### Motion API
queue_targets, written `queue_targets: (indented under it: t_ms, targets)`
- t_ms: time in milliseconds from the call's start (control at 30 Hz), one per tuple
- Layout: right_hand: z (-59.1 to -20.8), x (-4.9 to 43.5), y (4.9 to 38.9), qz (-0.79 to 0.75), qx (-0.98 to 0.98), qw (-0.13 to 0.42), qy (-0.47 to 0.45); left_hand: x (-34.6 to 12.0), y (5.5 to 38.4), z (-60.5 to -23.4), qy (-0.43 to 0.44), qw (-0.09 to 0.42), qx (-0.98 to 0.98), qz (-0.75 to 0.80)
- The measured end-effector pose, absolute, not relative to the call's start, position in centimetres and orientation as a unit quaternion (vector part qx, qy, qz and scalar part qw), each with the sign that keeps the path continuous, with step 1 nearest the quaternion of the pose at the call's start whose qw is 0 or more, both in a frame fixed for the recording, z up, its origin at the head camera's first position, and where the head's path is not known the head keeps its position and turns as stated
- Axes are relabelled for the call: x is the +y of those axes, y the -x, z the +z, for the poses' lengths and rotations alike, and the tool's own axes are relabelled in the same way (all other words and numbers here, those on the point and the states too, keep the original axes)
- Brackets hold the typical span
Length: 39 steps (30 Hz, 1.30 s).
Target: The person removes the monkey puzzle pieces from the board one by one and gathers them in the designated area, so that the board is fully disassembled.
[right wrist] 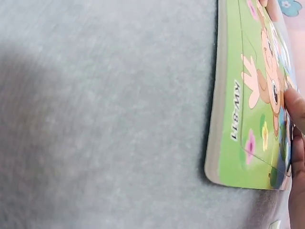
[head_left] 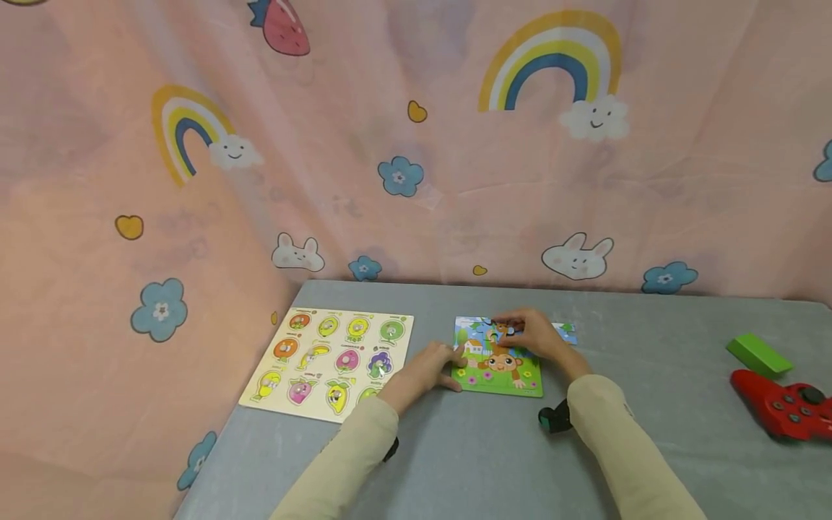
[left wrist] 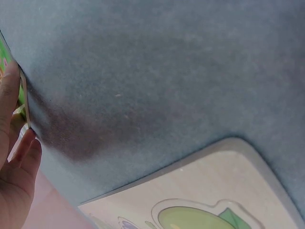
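Observation:
A small jigsaw board (head_left: 497, 383) with a monkey on green grass lies in the middle of the table. My left hand (head_left: 429, 370) rests at its left edge, fingertips on the rim; the left wrist view shows the thumb (left wrist: 10, 83) touching the green border. Above the board's upper right part, my right hand (head_left: 536, 336) pinches a jigsaw piece (head_left: 499, 328) between thumb and fingers, mostly hidden by them. In the right wrist view the right thumb (right wrist: 294, 106) lies low over the picture. A blue and green jigsaw piece (head_left: 567, 332) lies beyond the right wrist.
Left of the jigsaw lies a wooden fruit peg board (head_left: 312, 404), its near right corner close under the left forearm. On the right of the table are a green block (head_left: 759, 354) and a red game controller (head_left: 783, 408). A patterned pink curtain (head_left: 455, 217) hangs behind.

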State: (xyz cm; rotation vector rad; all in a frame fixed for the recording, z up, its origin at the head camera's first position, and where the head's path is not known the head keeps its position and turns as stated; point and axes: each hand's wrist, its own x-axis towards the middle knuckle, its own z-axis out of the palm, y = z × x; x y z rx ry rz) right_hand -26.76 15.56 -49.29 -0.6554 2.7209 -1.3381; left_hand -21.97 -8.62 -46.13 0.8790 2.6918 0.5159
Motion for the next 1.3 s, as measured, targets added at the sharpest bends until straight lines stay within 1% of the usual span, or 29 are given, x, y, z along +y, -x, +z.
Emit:
queue_targets:
  t_ms: [167,367,633,900,1300]
  targets:
    - [-49.2,16.0,26.5,-0.48,0.858,0.028,0.181,-8.5,22.0,-46.0,-0.303,0.132,0.926,0.185]
    - [-49.1,16.7,26.3,-0.565,0.812,0.059,0.133,-8.4,22.1,-45.8,-0.306,0.128,0.924,0.188]
    - [-49.0,17.5,26.1,-0.585,0.803,0.081,0.084,-8.3,22.0,-45.9,-0.311,0.118,0.925,0.186]
    - [-49.3,18.1,25.7,-0.62,0.774,0.109,0.071,-8.3,21.9,-46.0,-0.3,0.128,0.926,0.191]
    - [-49.8,19.6,25.4,-0.611,0.782,0.109,0.062,-8.5,21.9,-46.4,-0.305,0.12,0.923,0.2]
